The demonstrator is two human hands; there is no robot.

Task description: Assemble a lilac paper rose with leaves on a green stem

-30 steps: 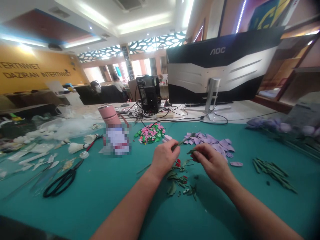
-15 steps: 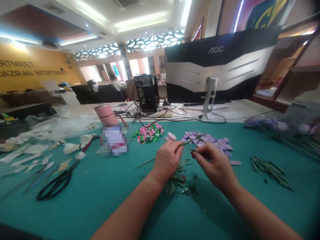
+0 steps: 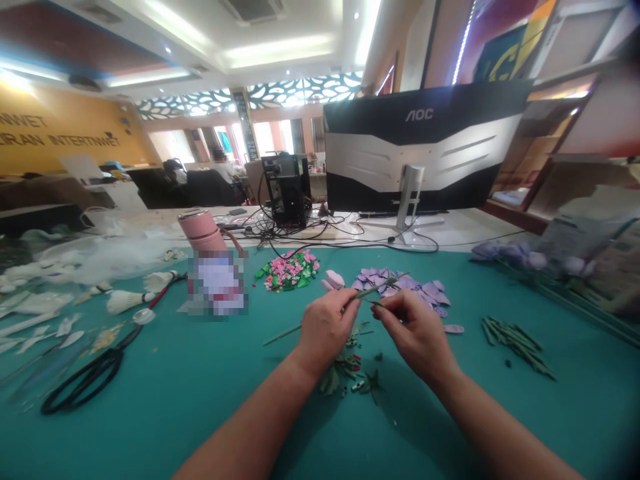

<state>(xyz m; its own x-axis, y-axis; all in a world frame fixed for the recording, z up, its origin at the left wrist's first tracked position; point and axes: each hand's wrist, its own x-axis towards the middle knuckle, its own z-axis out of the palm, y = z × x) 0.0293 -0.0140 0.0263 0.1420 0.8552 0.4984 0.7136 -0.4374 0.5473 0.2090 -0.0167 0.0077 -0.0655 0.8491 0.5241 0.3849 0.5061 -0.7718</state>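
Left hand [image 3: 325, 331] closed round green-wrapped stem [image 3: 370, 293]; right hand [image 3: 417, 333] just beside, pinching thin green piece [image 3: 383, 302] against stem. Hands close, not touching, both on stem. Short span between grips seemed best: kept thin stem steady for fine fingertip work. Pink petals [image 3: 334, 280] just beyond stem, lilac petals [image 3: 400, 283] behind it. Green leaf scraps [image 3: 345, 365] below stem. Pink-and-green flower pile [image 3: 289, 270] left of stem; bundled green stems [image 3: 513, 343] right. Black-handled scissors [image 3: 85, 380] well left.

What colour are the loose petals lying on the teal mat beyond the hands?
The petals are pale lilac, shown best in the head view.
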